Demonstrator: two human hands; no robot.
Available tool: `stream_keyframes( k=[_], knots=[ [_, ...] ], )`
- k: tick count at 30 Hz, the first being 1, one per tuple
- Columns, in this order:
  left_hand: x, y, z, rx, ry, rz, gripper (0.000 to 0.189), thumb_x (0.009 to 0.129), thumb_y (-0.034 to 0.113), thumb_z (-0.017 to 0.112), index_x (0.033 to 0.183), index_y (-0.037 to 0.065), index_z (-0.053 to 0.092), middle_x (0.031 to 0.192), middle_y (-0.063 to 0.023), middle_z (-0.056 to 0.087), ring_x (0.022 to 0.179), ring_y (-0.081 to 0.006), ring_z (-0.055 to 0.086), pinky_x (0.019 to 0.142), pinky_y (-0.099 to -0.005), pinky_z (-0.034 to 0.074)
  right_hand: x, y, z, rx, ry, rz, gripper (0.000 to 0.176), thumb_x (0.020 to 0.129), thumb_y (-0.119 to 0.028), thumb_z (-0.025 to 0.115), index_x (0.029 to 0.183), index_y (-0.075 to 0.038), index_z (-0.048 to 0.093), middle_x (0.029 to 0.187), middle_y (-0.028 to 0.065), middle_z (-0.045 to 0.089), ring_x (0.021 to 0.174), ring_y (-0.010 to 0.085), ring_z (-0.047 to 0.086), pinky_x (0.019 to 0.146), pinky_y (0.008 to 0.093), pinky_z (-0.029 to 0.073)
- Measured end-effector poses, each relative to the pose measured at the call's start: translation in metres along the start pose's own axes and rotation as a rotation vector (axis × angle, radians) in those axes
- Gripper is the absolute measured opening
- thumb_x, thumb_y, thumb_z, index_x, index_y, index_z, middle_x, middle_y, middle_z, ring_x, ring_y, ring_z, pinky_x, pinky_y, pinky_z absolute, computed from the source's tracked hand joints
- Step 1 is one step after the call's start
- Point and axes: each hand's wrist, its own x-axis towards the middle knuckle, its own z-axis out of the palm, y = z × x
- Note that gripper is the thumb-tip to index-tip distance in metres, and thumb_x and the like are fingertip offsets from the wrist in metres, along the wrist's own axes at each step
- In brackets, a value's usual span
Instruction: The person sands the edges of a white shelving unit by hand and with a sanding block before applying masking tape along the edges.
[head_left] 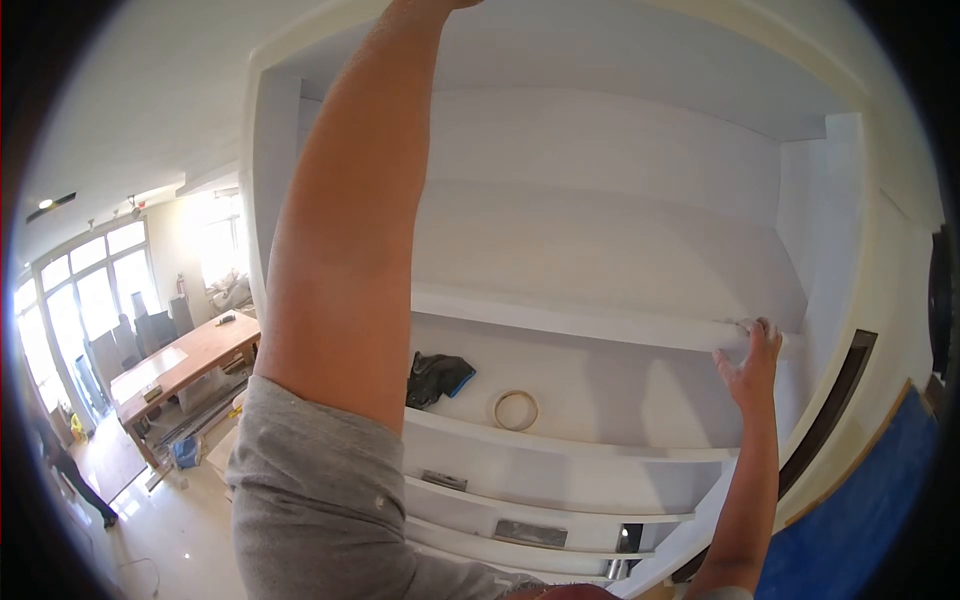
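Observation:
My left arm (360,170) reaches straight up across the view. Only a sliver of my left hand (465,3) shows at the top edge, so its fingers and whatever they touch are hidden. My right hand (755,362) grips the front edge of a white shelf (580,322) near its right end, fingers over the top and thumb against the front. On the shelf below lie a crumpled dark cloth-like item with a blue edge (440,380) and a roll of tape (516,410), which stands on its rim.
Lower shelves hold flat grey metal pieces (530,534) and a shiny cylinder (617,568). To the left stands a wooden workbench (195,352) with boards beneath it. A person's leg (85,488) shows at far left. A blue panel (860,500) is at lower right.

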Motion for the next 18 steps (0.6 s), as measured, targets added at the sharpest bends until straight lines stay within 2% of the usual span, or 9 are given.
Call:
stream_keyframes(
  k=[11, 18],
  knots=[
    [-0.01, -0.015, -0.002, -0.017, 0.009, -0.068, 0.065, 0.087, 0.053, 0.077, 0.118, -0.002, 0.064, 0.111, -0.0242, 0.07, 0.105, -0.0344, 0.066, 0.092, -0.0448, 0.051, -0.001, 0.0, 0.0, 0.039, -0.004, 0.006, 0.063, 0.072, -0.014, 0.087, 0.127, -0.007, 0.055, 0.132, 0.0259, 0.048, 0.124, 0.045, 0.044, 0.104, 0.0548, 0.041],
    [-0.026, -0.038, -0.017, 0.028, 0.013, -0.173, 0.064, 0.089, 0.053, 0.076, 0.121, -0.001, 0.064, 0.119, -0.0239, 0.069, 0.112, -0.0365, 0.065, 0.096, -0.0471, 0.05, -0.001, 0.0, 0.001, 0.054, -0.001, 0.021, 0.063, 0.071, -0.013, 0.087, 0.125, -0.006, 0.056, 0.132, 0.0258, 0.05, 0.124, 0.0447, 0.044, 0.104, 0.0545, 0.041]
  ],
)
